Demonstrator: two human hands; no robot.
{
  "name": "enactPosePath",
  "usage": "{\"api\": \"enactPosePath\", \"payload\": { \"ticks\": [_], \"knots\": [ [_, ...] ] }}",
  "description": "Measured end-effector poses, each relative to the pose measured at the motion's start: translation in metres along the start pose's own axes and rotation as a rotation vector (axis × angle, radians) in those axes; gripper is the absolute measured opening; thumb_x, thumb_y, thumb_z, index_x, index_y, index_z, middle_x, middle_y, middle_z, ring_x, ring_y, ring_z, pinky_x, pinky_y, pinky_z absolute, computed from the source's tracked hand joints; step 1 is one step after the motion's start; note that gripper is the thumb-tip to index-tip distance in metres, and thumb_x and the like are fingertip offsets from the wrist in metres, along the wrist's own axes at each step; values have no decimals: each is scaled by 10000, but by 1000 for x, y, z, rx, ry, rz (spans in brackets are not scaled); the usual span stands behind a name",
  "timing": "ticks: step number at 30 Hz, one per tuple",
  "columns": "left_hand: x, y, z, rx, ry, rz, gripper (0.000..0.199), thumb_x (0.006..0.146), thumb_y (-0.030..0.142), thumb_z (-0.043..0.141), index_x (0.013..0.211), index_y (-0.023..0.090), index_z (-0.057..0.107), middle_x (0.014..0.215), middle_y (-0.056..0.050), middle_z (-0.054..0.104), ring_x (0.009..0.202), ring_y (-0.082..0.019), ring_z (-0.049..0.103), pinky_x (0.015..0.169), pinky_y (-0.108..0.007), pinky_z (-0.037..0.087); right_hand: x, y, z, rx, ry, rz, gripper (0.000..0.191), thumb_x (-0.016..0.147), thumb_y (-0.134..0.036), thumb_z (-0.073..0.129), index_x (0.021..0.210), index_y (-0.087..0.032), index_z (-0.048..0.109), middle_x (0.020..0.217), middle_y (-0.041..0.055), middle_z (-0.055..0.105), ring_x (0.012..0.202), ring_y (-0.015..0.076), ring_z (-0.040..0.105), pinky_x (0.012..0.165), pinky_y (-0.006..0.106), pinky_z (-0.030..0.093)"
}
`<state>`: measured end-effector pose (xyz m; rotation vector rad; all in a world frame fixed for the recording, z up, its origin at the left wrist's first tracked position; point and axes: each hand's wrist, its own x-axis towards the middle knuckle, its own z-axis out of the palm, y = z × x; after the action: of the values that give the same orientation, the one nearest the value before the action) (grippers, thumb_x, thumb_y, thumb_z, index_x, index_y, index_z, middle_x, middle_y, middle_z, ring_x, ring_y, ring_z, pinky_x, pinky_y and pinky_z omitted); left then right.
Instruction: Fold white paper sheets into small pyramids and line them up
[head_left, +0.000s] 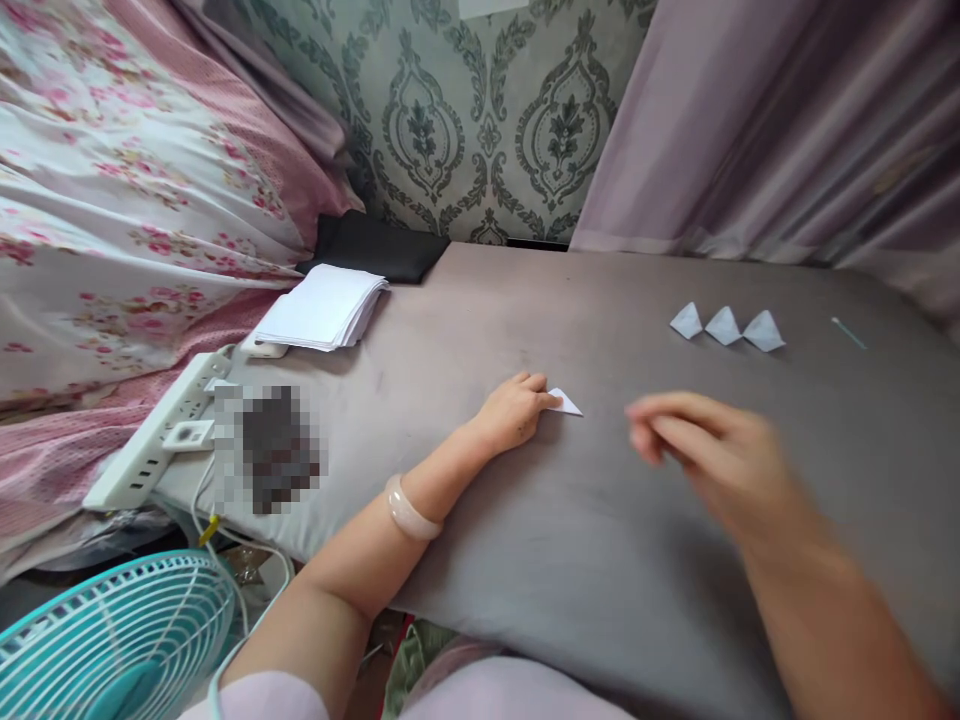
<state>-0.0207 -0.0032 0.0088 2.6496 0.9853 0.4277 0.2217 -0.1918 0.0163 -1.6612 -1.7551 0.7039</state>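
Note:
A small piece of white folded paper (568, 404), its visible part a triangle, lies on the grey cloth-covered table (480, 310). My left hand (517, 412) holds it down there, fingers curled and partly covering it; a pale bangle (410, 508) circles that wrist. To the right, my right hand (705, 450) is raised above the table, apart from the paper. Motion blurs it a little; its fingers are bent together and I see nothing between them. Three folded paper pieces (724, 326) stand in a row farther back on the right.
A stack of white paper (322, 308) sits at the back left, near a black flat item (382, 248). A power strip (161, 435) runs along the left edge, beside a pixelated patch. A turquoise fan (127, 640) stands below. A thin stick (849, 333) lies far right.

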Motion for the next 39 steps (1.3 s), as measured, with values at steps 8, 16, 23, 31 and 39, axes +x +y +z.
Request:
{"api": "enactPosePath", "payload": {
  "ticks": [8, 16, 23, 31, 39],
  "knots": [
    [1, -14, 9, -186, 53, -13, 416, 891, 91, 362, 1142, 201, 676, 955, -86, 552, 858, -181, 495, 853, -327, 437, 171, -24, 35, -85, -77, 73, 187, 800, -341, 557, 838, -206, 681, 845, 50, 705, 731, 180, 626, 700, 323, 475],
    [0, -14, 9, -258, 64, -31, 434, 860, 68, 363, 1098, 217, 693, 939, -77, 548, 849, -177, 499, 843, -331, 437, 158, -14, 43, -139, -39, 32, 136, 816, -322, 562, 809, -215, 646, 839, 29, 624, 675, 142, 559, 674, 301, 433],
    [-3, -14, 1, -560, 84, -186, 506, 840, 43, 324, 1242, 184, 597, 996, -77, 649, 919, -165, 589, 897, -316, 457, 159, -12, 47, -202, -57, 42, 117, 844, -304, 530, 845, -219, 610, 906, 48, 596, 769, 175, 568, 708, 319, 426],
    [-5, -1, -7, -395, 186, -510, 190, 828, 281, 585, 874, 142, 707, 937, -101, 600, 927, -219, 545, 893, -378, 453, 161, -15, 46, -210, -78, 67, 99, 841, -299, 536, 823, -221, 594, 899, 41, 587, 758, 173, 559, 702, 318, 425],
    [0, 7, -6, -331, 86, -563, 128, 834, 266, 627, 859, 153, 683, 1026, -102, 544, 1048, -250, 460, 956, -390, 401, 160, -12, 47, -207, -73, 60, 128, 849, -302, 533, 912, -223, 612, 919, 44, 594, 785, 180, 576, 731, 328, 445]
  ]
}}
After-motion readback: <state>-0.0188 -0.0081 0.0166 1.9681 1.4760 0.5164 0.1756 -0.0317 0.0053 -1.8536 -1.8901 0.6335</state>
